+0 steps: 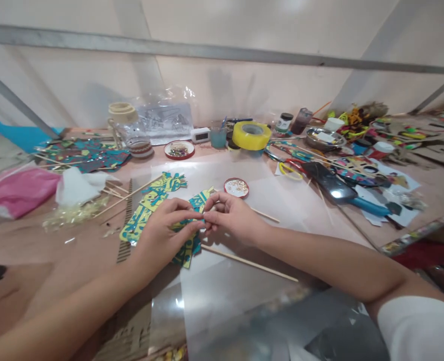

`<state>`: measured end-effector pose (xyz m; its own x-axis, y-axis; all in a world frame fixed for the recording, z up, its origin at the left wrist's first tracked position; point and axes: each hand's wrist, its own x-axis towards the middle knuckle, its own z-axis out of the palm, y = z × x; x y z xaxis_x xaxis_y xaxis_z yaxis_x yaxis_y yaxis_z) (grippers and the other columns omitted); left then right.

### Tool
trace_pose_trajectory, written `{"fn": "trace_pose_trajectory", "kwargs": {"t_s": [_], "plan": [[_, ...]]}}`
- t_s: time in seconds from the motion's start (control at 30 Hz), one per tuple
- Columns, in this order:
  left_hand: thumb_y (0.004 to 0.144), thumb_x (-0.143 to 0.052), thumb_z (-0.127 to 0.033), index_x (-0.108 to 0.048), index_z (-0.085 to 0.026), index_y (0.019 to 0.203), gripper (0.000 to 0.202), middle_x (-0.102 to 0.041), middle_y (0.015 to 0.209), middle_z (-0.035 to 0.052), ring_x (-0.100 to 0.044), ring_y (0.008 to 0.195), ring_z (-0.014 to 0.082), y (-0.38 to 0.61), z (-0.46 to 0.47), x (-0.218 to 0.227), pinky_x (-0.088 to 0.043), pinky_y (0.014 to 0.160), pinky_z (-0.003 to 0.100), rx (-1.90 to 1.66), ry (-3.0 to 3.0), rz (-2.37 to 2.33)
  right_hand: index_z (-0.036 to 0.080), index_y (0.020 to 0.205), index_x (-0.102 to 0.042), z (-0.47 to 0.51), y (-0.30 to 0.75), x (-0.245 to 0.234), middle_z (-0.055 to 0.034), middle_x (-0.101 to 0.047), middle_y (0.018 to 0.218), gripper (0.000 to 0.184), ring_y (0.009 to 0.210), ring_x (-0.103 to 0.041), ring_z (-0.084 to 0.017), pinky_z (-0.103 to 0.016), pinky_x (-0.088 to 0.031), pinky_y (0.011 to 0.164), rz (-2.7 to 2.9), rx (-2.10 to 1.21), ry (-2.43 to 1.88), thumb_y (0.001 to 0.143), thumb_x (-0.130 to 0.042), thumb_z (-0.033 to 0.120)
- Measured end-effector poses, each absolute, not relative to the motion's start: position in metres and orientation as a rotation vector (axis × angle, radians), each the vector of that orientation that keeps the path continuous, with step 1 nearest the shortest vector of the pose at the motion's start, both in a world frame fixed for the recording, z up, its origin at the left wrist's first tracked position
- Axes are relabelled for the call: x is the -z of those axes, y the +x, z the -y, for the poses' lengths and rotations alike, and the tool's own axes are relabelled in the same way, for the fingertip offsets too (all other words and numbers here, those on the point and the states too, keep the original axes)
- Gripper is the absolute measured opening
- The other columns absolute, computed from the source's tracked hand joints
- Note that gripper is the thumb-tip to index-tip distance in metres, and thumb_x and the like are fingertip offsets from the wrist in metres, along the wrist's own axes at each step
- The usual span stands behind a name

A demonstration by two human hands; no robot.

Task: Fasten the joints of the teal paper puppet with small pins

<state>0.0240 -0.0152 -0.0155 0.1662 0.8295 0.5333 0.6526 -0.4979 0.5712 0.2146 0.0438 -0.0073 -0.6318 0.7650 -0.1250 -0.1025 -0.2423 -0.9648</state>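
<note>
My left hand (165,228) and my right hand (231,215) meet at the fingertips over a yellow and teal paper cut-out figure (189,245) lying on a clear plastic sheet (244,281). Both hands are closed in a pinch on an edge of that figure. A second yellow and teal figure (150,203) on a thin stick lies just left of my left hand. A wooden skewer (250,262) runs under my right wrist. A small red-rimmed dish of sequins (236,187) sits just beyond my right hand.
Yellow tape roll (251,135), jars, a blue cup (218,137) and another sequin dish (179,149) line the back. Craft clutter and a dark tool with a blue handle (338,190) fill the right. Pink cloth (16,193) and white tissue (75,186) lie left.
</note>
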Motion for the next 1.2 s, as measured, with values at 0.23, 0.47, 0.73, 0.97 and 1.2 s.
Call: {"fn": "trace_pose_trajectory", "kwargs": {"t_s": [0.23,0.47,0.73,0.97,1.2], "plan": [[0.085,-0.073,-0.030,-0.078,-0.027,0.086,0.006,-0.067,0.089,0.0001,-0.064,0.087,0.0165,0.026,0.015,0.013,-0.049,0.081,0.031,-1.234,1.960,-1.350,0.019,0.084,-0.055,-0.041,0.216,0.001,0.0056,-0.067,0.059,0.031,0.056,-0.066,-0.010,-0.021,-0.051,0.056,1.569,-1.822,-0.791,0.073,-0.081,0.031],[0.085,-0.071,-0.029,-0.076,-0.024,0.085,0.007,-0.068,0.090,0.0019,-0.065,0.087,0.0167,0.030,0.016,0.009,-0.052,0.083,0.032,-1.248,1.831,-1.282,0.019,0.083,-0.055,-0.040,0.215,0.001,0.0047,-0.066,0.058,0.032,0.056,-0.067,-0.011,-0.020,-0.050,0.055,1.531,-1.877,-0.758,0.075,-0.081,0.035],[0.086,-0.069,-0.030,-0.074,-0.024,0.082,0.009,-0.069,0.089,0.0027,-0.067,0.088,0.0190,0.028,0.015,0.013,-0.055,0.086,0.038,-1.224,1.703,-1.337,0.016,0.080,-0.062,-0.040,0.215,0.000,0.0002,-0.070,0.071,0.040,0.063,-0.068,-0.011,-0.023,-0.054,0.061,1.444,-1.934,-0.690,0.077,-0.078,0.053],[0.087,-0.069,-0.034,-0.072,-0.025,0.083,0.011,-0.068,0.091,0.0024,-0.066,0.092,0.0201,0.025,0.015,0.018,-0.052,0.090,0.041,-1.286,1.676,-1.386,0.017,0.090,-0.066,-0.038,0.217,0.001,0.0002,-0.069,0.079,0.017,0.074,-0.068,-0.013,-0.026,-0.055,0.069,1.645,-1.648,-0.770,0.080,-0.074,0.028],[0.087,-0.070,-0.028,-0.073,-0.024,0.084,0.005,-0.063,0.092,0.0004,-0.062,0.092,0.0163,0.030,0.021,0.009,-0.051,0.089,0.035,-1.356,1.859,-1.420,0.020,0.082,-0.067,-0.029,0.218,-0.001,-0.0007,-0.070,0.082,0.007,0.078,-0.066,-0.013,-0.028,-0.055,0.075,1.872,-1.195,-0.756,0.085,-0.069,0.025]]}}
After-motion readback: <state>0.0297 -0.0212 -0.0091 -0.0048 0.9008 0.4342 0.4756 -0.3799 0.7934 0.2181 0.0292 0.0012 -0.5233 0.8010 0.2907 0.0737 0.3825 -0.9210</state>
